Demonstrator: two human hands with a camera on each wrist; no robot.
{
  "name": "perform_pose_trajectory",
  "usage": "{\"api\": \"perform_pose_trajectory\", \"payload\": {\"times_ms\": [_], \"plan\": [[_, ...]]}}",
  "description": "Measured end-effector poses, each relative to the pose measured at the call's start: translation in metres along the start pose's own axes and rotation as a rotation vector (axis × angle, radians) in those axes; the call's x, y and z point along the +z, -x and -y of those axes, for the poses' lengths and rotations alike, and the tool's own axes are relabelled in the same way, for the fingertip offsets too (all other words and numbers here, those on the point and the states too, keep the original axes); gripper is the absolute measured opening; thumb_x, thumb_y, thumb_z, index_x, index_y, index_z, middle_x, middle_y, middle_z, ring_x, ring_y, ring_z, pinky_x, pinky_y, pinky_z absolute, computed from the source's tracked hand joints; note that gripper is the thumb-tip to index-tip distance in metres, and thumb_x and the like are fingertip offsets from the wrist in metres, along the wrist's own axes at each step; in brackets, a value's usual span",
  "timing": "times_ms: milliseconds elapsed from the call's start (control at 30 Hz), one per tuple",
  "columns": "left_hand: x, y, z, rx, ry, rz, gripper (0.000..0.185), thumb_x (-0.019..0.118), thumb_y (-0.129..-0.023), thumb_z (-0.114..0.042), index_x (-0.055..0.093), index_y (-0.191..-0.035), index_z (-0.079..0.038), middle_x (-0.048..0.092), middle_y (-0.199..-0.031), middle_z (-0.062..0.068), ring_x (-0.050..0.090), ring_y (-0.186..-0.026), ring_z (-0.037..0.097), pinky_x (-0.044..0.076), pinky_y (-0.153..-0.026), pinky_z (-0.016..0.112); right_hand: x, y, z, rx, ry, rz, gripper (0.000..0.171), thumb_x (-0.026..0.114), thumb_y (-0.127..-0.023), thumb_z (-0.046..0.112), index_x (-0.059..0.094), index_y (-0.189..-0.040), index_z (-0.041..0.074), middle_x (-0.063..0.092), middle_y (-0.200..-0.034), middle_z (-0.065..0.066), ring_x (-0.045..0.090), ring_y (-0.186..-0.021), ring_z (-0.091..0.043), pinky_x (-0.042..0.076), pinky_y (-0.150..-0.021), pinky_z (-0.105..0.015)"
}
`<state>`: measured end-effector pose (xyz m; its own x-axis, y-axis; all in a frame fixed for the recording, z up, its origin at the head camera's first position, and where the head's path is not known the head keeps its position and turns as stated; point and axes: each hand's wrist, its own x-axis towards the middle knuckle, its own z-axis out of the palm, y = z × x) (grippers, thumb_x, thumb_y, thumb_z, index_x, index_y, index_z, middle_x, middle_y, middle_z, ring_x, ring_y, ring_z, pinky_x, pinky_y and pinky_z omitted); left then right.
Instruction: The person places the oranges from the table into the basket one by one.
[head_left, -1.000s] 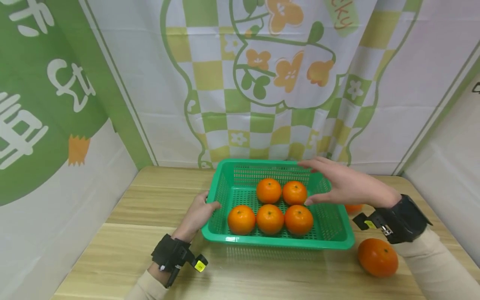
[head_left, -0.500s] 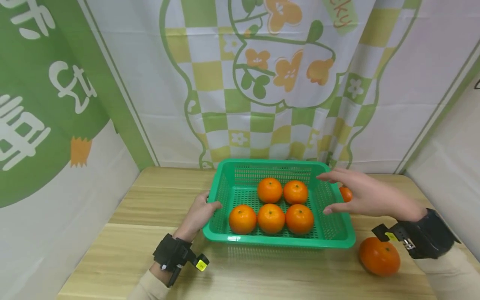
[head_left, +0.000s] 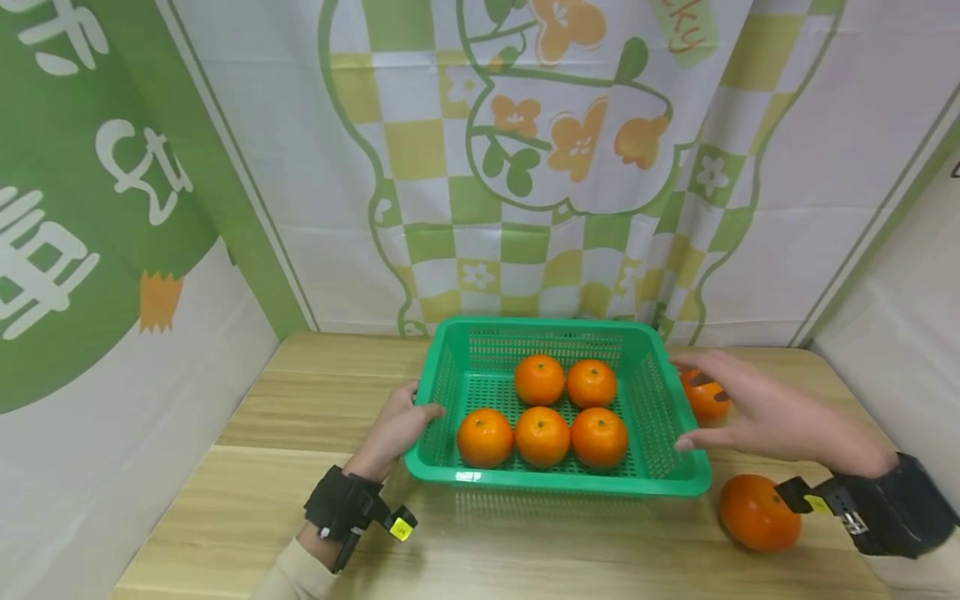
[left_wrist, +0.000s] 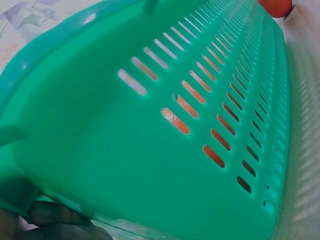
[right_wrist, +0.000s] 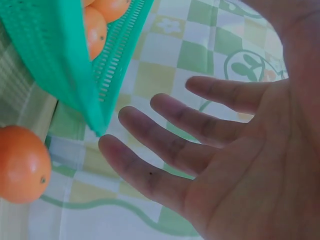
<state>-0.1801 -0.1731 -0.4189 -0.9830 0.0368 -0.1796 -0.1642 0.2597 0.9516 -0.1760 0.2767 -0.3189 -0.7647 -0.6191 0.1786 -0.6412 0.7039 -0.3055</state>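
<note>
The green perforated plastic basket [head_left: 678, 475] looks smooth and glossy. The round oranges [head_left: 542, 436] have dimpled, slightly shiny skin. The pale wood-grain table [head_left: 300, 500] appears matt; the far printed cloth backdrop [head_left: 525, 167] hangs soft.
</note>
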Motion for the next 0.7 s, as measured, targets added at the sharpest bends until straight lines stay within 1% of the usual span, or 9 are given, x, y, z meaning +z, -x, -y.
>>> {"api": "perform_pose_trajectory", "payload": {"times_ms": [67,167,300,400,467,533,600,700], "plan": [[0.0,0.0,0.001,0.0,0.0,0.007,0.047,0.057,-0.098,-0.008,0.052,-0.143,0.004,0.063,-0.138,0.025,0.068,-0.114,0.033,0.063,-0.088,0.049,0.0,0.005,-0.003,0.0,0.006,-0.005,0.092,0.09,-0.076,0.051,0.053,-0.147,0.006,0.063,-0.143,-0.017,0.066,-0.123,-0.036,0.058,-0.095,-0.057],[0.001,0.0,0.0,-0.007,0.003,0.005,0.047,0.057,-0.098,-0.008,0.051,-0.143,0.004,0.062,-0.138,0.026,0.068,-0.115,0.034,0.063,-0.089,0.049,-0.001,0.013,-0.008,0.034,0.006,0.0,0.086,0.091,-0.075,0.05,0.057,-0.143,0.009,0.065,-0.141,-0.015,0.067,-0.119,-0.033,0.059,-0.091,-0.054],[0.001,0.0,0.0,-0.018,-0.001,-0.014,0.05,0.058,-0.097,-0.008,0.05,-0.144,0.004,0.062,-0.139,0.026,0.068,-0.115,0.034,0.063,-0.089,0.05,-0.003,0.022,-0.013,0.088,-0.008,0.025,0.086,0.091,-0.075,0.051,0.056,-0.143,0.01,0.065,-0.14,-0.014,0.067,-0.119,-0.034,0.06,-0.087,-0.052],[0.001,0.001,0.0,-0.023,-0.007,-0.02,0.051,0.058,-0.096,-0.008,0.049,-0.145,0.004,0.062,-0.139,0.026,0.068,-0.115,0.034,0.063,-0.089,0.051,-0.001,0.028,-0.016,0.12,-0.007,0.052,0.089,0.09,-0.076,0.052,0.053,-0.145,0.009,0.064,-0.14,-0.015,0.066,-0.119,-0.034,0.06,-0.085,-0.046],[0.001,0.0,-0.001,-0.022,-0.009,-0.021,0.052,0.058,-0.096,-0.008,0.049,-0.145,0.004,0.062,-0.14,0.026,0.068,-0.115,0.034,0.063,-0.089,0.051,0.001,0.032,-0.018,0.139,-0.003,0.059,0.089,0.089,-0.077,0.053,0.053,-0.146,0.009,0.064,-0.14,-0.014,0.066,-0.118,-0.033,0.06,-0.083,-0.039],[0.001,0.0,-0.001,-0.02,-0.007,-0.021,0.051,0.058,-0.096,-0.008,0.05,-0.145,0.004,0.062,-0.139,0.026,0.069,-0.114,0.034,0.063,-0.088,0.05,0.003,0.036,-0.02,0.153,0.005,0.059,0.091,0.089,-0.077,0.054,0.052,-0.147,0.01,0.064,-0.14,-0.014,0.066,-0.117,-0.031,0.06,-0.082,-0.034],[0.001,0.001,-0.001,-0.02,-0.006,-0.02,0.051,0.058,-0.096,-0.008,0.05,-0.144,0.004,0.062,-0.139,0.026,0.069,-0.114,0.034,0.064,-0.088,0.05,0.005,0.041,-0.022,0.16,0.008,0.056,0.089,0.089,-0.077,0.052,0.052,-0.146,0.009,0.064,-0.14,-0.015,0.066,-0.117,-0.032,0.06,-0.081,-0.034],[0.001,0.001,-0.001,-0.023,-0.006,-0.023,0.05,0.058,-0.095,-0.008,0.051,-0.144,0.004,0.062,-0.138,0.026,0.069,-0.114,0.034,0.064,-0.088,0.05,0.008,0.046,-0.025,0.158,0.008,0.05,0.09,0.091,-0.076,0.049,0.053,-0.146,0.008,0.063,-0.14,-0.019,0.066,-0.116,-0.036,0.06,-0.082,-0.046]]}}
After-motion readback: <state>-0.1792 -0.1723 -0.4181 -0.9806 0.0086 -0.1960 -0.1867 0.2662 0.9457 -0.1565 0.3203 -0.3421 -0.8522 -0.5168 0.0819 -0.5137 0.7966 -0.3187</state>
